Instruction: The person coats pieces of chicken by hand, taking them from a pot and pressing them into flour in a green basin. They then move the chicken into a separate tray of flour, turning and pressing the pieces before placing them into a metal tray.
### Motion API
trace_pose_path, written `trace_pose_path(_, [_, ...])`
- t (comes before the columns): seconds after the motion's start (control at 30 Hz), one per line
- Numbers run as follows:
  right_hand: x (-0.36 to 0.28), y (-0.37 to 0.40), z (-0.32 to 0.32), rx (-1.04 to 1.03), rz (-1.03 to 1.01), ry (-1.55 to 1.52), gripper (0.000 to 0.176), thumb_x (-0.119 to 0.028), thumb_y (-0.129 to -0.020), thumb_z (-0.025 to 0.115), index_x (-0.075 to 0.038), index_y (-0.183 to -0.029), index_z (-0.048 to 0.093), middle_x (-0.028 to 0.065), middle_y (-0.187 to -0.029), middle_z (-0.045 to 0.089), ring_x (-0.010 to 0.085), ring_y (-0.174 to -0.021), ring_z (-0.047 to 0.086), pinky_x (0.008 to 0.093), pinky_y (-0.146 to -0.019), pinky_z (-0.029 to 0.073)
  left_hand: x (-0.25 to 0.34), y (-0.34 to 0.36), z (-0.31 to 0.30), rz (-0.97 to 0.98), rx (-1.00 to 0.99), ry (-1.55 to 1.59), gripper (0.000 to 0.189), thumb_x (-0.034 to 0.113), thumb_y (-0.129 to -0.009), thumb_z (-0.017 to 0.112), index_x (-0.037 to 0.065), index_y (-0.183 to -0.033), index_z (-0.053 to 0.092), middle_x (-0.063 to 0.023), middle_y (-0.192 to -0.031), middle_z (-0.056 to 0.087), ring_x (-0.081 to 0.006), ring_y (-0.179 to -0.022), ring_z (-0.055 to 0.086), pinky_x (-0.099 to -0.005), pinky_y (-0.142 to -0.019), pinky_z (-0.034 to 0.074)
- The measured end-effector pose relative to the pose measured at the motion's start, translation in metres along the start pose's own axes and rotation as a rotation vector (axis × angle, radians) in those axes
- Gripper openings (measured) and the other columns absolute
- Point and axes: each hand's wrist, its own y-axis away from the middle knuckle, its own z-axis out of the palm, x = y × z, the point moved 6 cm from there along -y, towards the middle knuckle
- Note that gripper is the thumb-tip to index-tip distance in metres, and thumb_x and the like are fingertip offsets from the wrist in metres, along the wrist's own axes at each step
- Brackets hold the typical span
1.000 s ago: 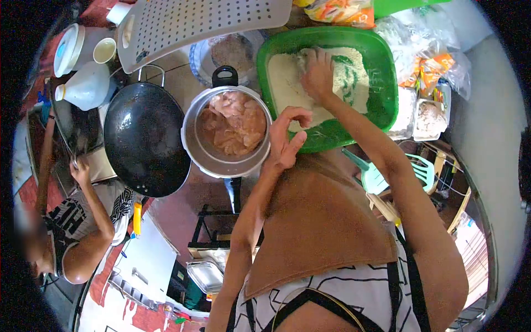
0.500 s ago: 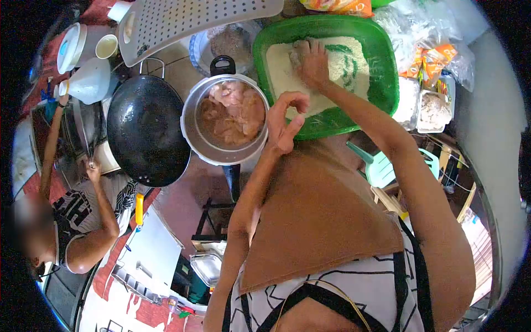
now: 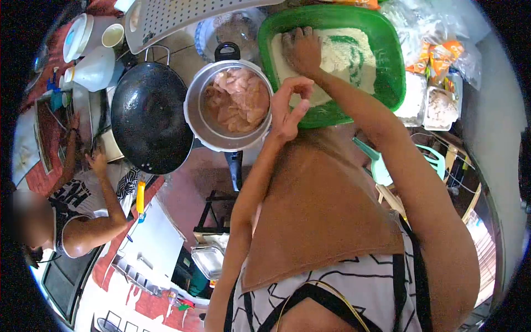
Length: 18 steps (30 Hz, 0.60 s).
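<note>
In the green basin lies a bed of white flour. My right hand rests in it at the left side, with the fingers apart and dusted pale. A greyish floury patch shows beside that hand; whether it is a thumb or a coated piece, I cannot make out. My left hand hovers at the basin's near left edge, fingers curved and thumb apart, with nothing in it. Just left of it stands a metal pot with raw chicken pieces inside.
A black wok stands left of the pot, under a grey perforated board. Another person works at far left beside a white jug. Plastic bags and a tray lie right of the basin.
The view has shifted slightly. My right hand stays in the flour at the left side, my left hand still raised. The other person's upper hand has come down off the white jug.
</note>
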Motion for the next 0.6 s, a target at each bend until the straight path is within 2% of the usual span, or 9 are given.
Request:
trace_pose_path(0.13, [0.031,0.007,-0.008,-0.021,-0.102,-0.149,0.041,-0.038,-0.094,0.050,-0.001,-0.108,0.060,0.0232,-0.106,0.055,0.0415,-0.100,0.054,0.0531,-0.088,0.043,0.001,0.000,-0.003,-0.003,0.013,0.026,0.039,0.025,-0.089,0.059,-0.002,-0.118,0.056,-0.0085,-0.100,0.061,-0.0164,-0.090,0.057,-0.0316,-0.086,0.046])
trace_pose_path(0.2, [0.040,0.017,-0.016,-0.021,-0.106,0.033,0.039,-0.035,-0.096,0.049,-0.001,-0.111,0.058,0.0233,-0.110,0.054,0.0413,-0.105,0.052,0.0538,-0.091,0.042,-0.002,0.001,-0.002,-0.001,0.020,0.019,0.039,0.025,-0.089,0.059,-0.002,-0.117,0.056,-0.0086,-0.100,0.061,-0.0161,-0.090,0.057,-0.0317,-0.086,0.046])
trace_pose_path(0.3, [0.035,0.012,-0.014,-0.087,-0.154,0.020,0.037,-0.033,-0.094,0.053,-0.002,-0.113,0.057,0.0234,-0.114,0.053,0.0406,-0.109,0.051,0.0540,-0.092,0.042,-0.005,0.004,-0.006,-0.062,0.039,0.001,0.039,0.025,-0.089,0.059,-0.002,-0.118,0.056,-0.0087,-0.100,0.062,-0.0158,-0.090,0.057,-0.0318,-0.087,0.046])
trace_pose_path(0.37, [0.031,0.014,-0.023,-0.099,-0.148,-0.036,0.037,-0.032,-0.091,0.057,-0.003,-0.113,0.057,0.0214,-0.116,0.053,0.0400,-0.107,0.052,0.0540,-0.091,0.042,-0.002,-0.001,-0.003,0.003,0.047,-0.016,0.050,0.039,-0.089,0.059,-0.003,-0.117,0.053,-0.0093,-0.100,0.059,-0.0165,-0.086,0.054,-0.0311,-0.079,0.045])
trace_pose_path(0.47, [0.029,0.016,-0.021,-0.004,-0.202,0.013,0.037,-0.032,-0.090,0.059,-0.003,-0.113,0.057,0.0203,-0.114,0.053,0.0399,-0.103,0.054,0.0533,-0.089,0.043,-0.003,-0.001,-0.002,-0.001,0.050,-0.001,0.049,0.038,-0.091,0.058,-0.003,-0.118,0.053,-0.0094,-0.098,0.059,-0.0165,-0.086,0.054,-0.0312,-0.080,0.045])
trace_pose_path(0.5, [0.028,0.019,-0.016,-0.094,-0.169,0.010,0.040,-0.033,-0.089,0.060,-0.004,-0.116,0.056,0.0220,-0.121,0.053,0.0414,-0.107,0.053,0.0511,-0.090,0.045,-0.002,-0.002,-0.001,-0.003,0.039,0.019,0.046,0.035,-0.092,0.057,-0.002,-0.118,0.052,-0.0097,-0.098,0.059,-0.0165,-0.086,0.055,-0.0310,-0.080,0.045])
trace_pose_path(0.53, [0.020,0.023,-0.013,-0.097,-0.169,0.018,0.040,-0.033,-0.089,0.060,-0.004,-0.116,0.056,0.0220,-0.121,0.053,0.0414,-0.107,0.053,0.0511,-0.090,0.045,-0.003,-0.003,-0.001,-0.005,0.040,0.026,0.046,0.035,-0.092,0.057,-0.002,-0.118,0.052,-0.0097,-0.098,0.059,-0.0165,-0.086,0.055,-0.0310,-0.080,0.045])
trace_pose_path(0.6, [0.004,0.037,-0.011,-0.013,-0.194,0.067,0.041,-0.032,-0.089,0.060,-0.004,-0.119,0.055,0.0239,-0.131,0.049,0.0429,-0.114,0.052,0.0495,-0.093,0.046,-0.003,-0.002,-0.001,0.043,0.048,0.062,0.046,0.035,-0.092,0.057,-0.003,-0.118,0.051,-0.0101,-0.098,0.059,-0.0169,-0.085,0.055,-0.0311,-0.079,0.046])
